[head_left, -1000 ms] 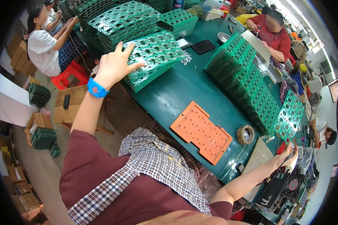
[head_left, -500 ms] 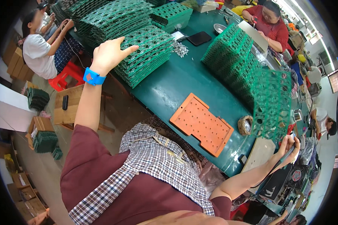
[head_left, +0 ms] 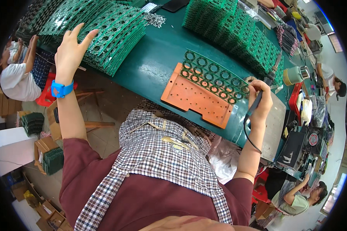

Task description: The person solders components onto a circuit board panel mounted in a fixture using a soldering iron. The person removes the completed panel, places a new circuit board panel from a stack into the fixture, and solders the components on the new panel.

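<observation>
Soldering looks about to start: my right hand (head_left: 260, 101) fists the iron (head_left: 265, 87) beside the board (head_left: 214, 76) on the orange jig (head_left: 194, 98), left hand (head_left: 70, 54) spread on the stack (head_left: 112, 36); next I'd touch tip to pads.

Green ring-patterned circuit panel (head_left: 214, 77) flat on orange jig (head_left: 196, 98); dark soldering iron (head_left: 264, 90) upright beside it.

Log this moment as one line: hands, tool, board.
left hand: open, on stacked green circuit panels | right hand: grips soldering iron | green panel: lying on orange fixture plate | surface: teal bench
</observation>
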Demonstrator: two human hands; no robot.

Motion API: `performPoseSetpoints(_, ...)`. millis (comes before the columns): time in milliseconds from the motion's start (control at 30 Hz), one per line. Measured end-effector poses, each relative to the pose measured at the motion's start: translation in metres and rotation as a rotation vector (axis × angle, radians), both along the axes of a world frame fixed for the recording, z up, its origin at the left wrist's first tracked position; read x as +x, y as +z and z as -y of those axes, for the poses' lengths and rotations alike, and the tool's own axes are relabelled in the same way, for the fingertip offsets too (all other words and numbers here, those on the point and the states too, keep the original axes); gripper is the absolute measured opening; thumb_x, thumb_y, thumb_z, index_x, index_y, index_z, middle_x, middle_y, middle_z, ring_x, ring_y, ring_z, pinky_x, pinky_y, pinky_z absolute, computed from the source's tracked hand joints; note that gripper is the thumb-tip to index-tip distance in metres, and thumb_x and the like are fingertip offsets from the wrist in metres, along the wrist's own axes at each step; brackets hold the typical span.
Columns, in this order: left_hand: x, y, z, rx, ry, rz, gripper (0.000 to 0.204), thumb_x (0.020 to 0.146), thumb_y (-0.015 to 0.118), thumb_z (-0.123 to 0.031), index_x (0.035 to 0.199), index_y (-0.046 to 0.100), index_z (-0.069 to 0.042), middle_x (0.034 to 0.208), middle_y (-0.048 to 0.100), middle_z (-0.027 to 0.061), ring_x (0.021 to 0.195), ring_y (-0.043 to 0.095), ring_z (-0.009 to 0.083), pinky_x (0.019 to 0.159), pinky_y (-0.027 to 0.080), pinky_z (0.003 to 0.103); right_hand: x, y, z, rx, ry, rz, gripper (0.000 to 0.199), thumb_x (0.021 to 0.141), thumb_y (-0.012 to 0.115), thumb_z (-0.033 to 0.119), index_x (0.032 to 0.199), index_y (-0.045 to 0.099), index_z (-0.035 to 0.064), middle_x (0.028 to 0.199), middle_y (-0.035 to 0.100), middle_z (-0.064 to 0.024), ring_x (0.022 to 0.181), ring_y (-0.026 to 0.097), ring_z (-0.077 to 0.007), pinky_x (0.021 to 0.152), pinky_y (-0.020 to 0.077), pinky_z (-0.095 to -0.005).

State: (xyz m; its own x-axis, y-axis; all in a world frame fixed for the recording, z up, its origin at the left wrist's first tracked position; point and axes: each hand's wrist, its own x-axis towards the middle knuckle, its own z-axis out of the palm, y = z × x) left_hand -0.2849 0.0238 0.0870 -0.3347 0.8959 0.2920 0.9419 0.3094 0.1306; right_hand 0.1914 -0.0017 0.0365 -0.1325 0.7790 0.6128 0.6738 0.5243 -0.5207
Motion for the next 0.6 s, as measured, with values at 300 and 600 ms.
performPoseSetpoints(300, 0.089, -0.034, 0.061, 0.338, -0.635, 0.525, 0.025, 0.093, 0.055, -0.014, 0.115, 0.061, -0.002, 0.104, 0.066, 0.0163, 0.088, 0.065, 0.0277, 0.076, 0.05, 0.032, 0.016, -0.028, 0.021, 0.358, 0.103, 0.333, 0.04, 0.061, 0.066, -0.008, 0.098, 0.055, 0.0058, 0.091, 0.062, -0.0143, 0.074, 0.062, -0.0271, 0.062, 0.0504, -0.0322)
performPoseSetpoints(600, 0.162, -0.076, 0.03, 0.01, -0.698, 1.008, 0.029, 0.099, 0.043, -0.016, 0.122, 0.053, -0.001, 0.084, 0.056, 0.0058, 0.075, 0.052, 0.0129, 0.07, 0.042, 0.026, 0.013, -0.021, 0.049, 0.23, 0.165, 0.41, 0.034, 0.064, 0.065, -0.001, 0.096, 0.058, 0.0085, 0.086, 0.063, -0.0115, 0.069, 0.062, -0.0262, 0.055, 0.0485, -0.0322)
